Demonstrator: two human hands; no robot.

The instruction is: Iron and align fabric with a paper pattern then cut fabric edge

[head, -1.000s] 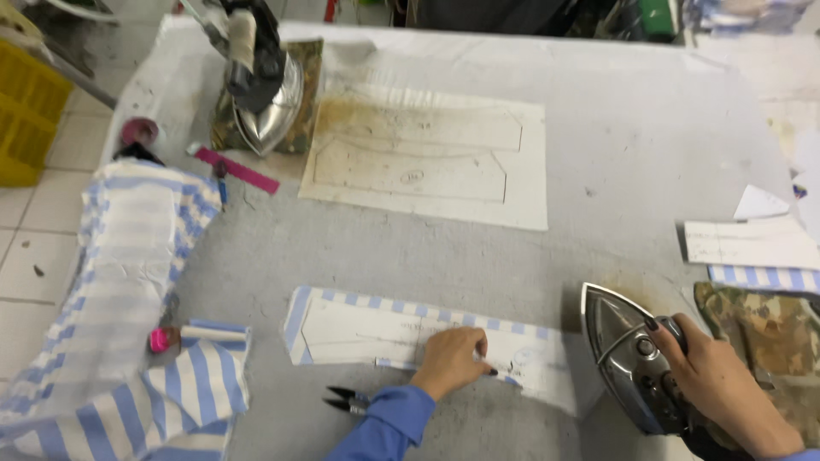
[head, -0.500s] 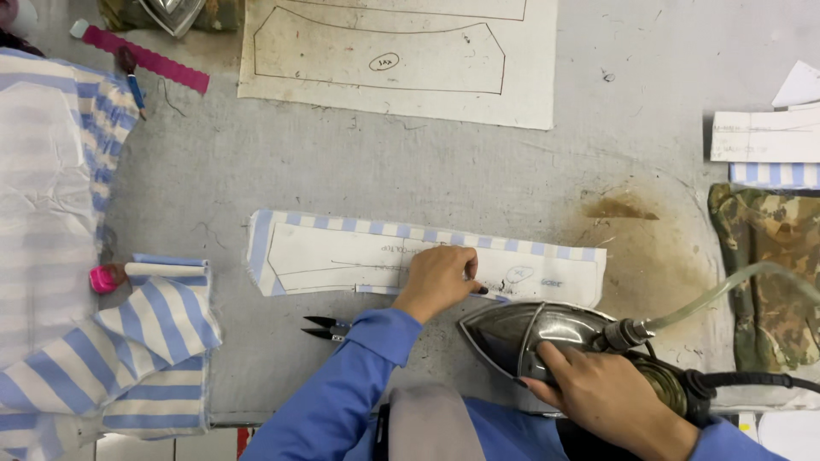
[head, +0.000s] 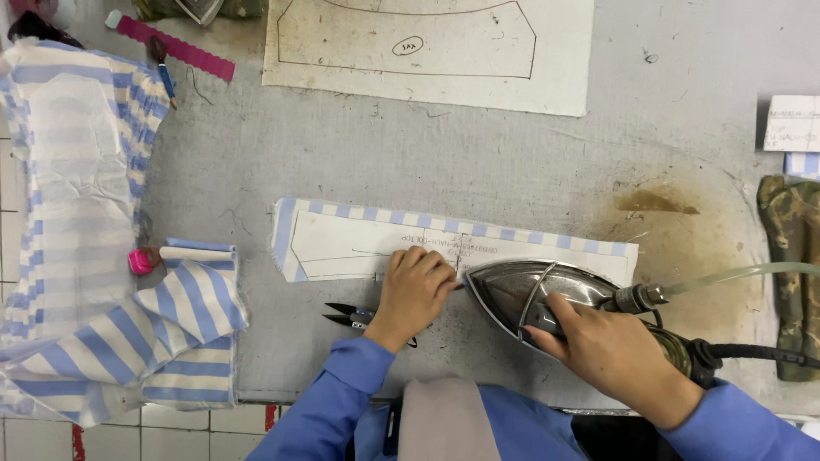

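**Pressing a striped strip at the near edge of the desk**

Head view, looking down on a grey desk (head: 478, 162). One blue-and-white striped fabric strip (head: 547, 241) lies across the middle, near the front edge, with one pale paper template (head: 359, 248) on top of it. The left hand (head: 416, 286) rests palm down on the template, fingers flat and released, grasping nothing. The right hand (head: 598, 341) is clenched around the handle of one metal steam iron (head: 521, 290), whose pointed nose sits on the strip just beside the left fingertips; a translucent hose (head: 735, 275) and a dark cable run off to the right. One pair of black thread snips (head: 346, 314) lies just under the left wrist. At the far edge sits one large card pattern (head: 427, 51) with drawn outlines and a small oval mark; a pink toothed strip (head: 175, 49) lies to its left. A heap of striped fabric (head: 77, 213) hangs over the left edge. A camouflage pad (head: 790, 256) and a small white slip (head: 794, 124) lie at the right edge. Bare grey surface lies open between strip and pattern; a brown scorch stain (head: 653, 202) marks the right side
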